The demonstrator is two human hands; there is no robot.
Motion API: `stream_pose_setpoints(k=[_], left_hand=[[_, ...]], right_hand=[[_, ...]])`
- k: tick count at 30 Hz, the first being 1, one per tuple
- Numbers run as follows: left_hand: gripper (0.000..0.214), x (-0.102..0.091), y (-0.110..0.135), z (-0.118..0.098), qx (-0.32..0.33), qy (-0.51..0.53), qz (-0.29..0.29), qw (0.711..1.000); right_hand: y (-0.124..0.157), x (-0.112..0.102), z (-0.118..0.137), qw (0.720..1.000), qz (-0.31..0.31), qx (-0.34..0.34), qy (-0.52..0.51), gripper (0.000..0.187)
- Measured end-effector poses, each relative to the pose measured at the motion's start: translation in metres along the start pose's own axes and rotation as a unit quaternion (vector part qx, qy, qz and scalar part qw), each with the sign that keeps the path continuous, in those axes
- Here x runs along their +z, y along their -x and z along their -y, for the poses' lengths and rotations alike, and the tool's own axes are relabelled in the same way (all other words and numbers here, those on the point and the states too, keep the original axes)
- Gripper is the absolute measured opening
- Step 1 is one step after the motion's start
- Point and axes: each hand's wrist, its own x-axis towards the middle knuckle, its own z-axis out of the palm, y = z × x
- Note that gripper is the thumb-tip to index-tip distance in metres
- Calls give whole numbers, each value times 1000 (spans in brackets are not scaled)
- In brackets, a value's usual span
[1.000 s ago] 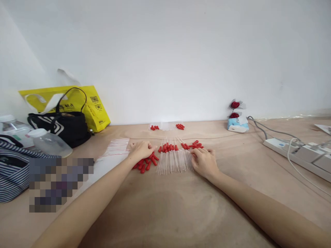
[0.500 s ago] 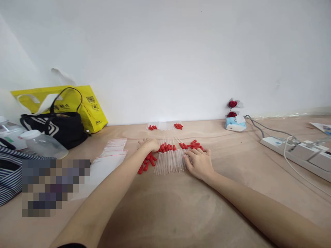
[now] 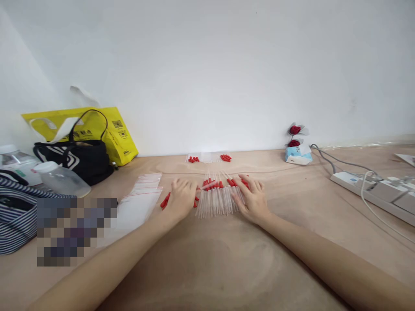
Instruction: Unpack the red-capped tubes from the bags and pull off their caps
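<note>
A row of clear thin droppers with red rubber caps (image 3: 215, 196) lies side by side on the wooden table (image 3: 207, 259). My left hand (image 3: 181, 198) rests flat at the row's left edge, fingers spread, over loose red caps (image 3: 164, 201). At the row's right edge my right hand (image 3: 251, 196) lies flat too, fingers stretched out over more red caps. Neither hand holds anything.
Clear zip bags (image 3: 139, 198) lie left of my left hand. Far left stand a black handbag (image 3: 81, 160), a yellow bag (image 3: 97, 127), a plastic bottle (image 3: 60, 179) and a striped bag (image 3: 16, 211). A power strip (image 3: 372, 188) with cables and a tissue pack (image 3: 298, 155) are at right. More capped droppers (image 3: 209, 158) lie by the wall.
My left hand has come back from the caps' far end and opened flat beside the row. My right hand slid forward and spread along the row's right edge.
</note>
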Motion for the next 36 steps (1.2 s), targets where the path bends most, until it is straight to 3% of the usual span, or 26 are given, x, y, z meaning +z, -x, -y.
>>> stream_pose_setpoints(k=[1,5,8,13,19,29,36], left_hand=[[22,0,11,-5,25,-14,-2,1000],[21,5,37,-19,200,-115,-104,968],[18,8,38,-22,247,-118,-143,951],[18,8,36,-24,247,-98,-157,951],[19,9,37,-26,202,-23,-150,968],[19,7,40,-26,252,-42,-154,955],[22,2,43,-27,244,-47,-136,959]], right_hand=[[0,-1,3,999,12,-34,-5,39],[1,-2,15,986,56,-154,-38,35],[2,1,20,980,47,-182,-71,27],[3,6,23,978,27,-184,-96,22],[4,6,23,974,5,-204,-103,29],[3,4,27,973,-2,-215,-84,18],[6,2,26,969,-15,-237,-71,16]])
